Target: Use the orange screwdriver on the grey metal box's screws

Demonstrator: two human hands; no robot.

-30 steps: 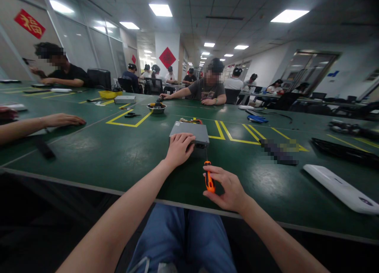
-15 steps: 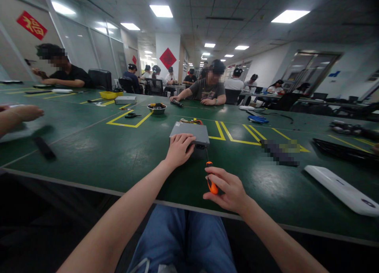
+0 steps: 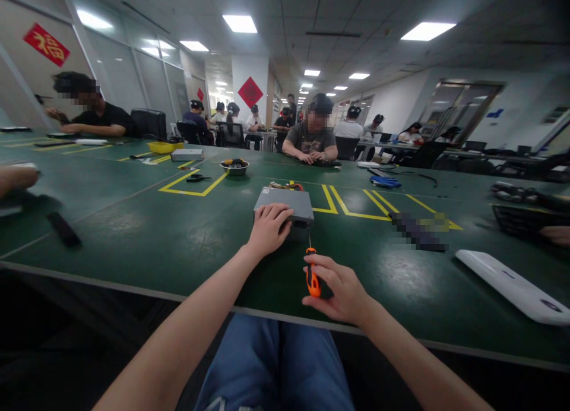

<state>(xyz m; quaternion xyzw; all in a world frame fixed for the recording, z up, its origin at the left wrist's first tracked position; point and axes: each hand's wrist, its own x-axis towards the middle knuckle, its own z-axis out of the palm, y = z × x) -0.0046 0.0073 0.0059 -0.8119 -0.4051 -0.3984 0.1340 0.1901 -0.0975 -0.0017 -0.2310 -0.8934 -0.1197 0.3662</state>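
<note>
A grey metal computer power supply [image 3: 289,200] lies on the green table, with its bundle of coloured cables [image 3: 287,186] behind it. My left hand [image 3: 270,224] grips its left front part, fingers over the top and thumb at the near face. My right hand [image 3: 336,286] pinches the orange-and-black handle of a screwdriver [image 3: 313,280] between fingers and thumb. The screwdriver's shaft points away from me, up to the right end of the supply's near face. Whether its tip sits in a screw is too small to tell.
Beyond the supply stands a metal bowl [image 3: 234,167] of tools, with a yellow tray [image 3: 165,147] further left. To the right lie a white oblong device [image 3: 512,285] and blue cable [image 3: 385,182]. A black bar [image 3: 64,230] lies left. A person [image 3: 314,132] sits opposite.
The screwdriver handle has turned in my right hand and shifted slightly left and nearer. My left hand stays on the power supply. The person opposite has brought both hands together.
</note>
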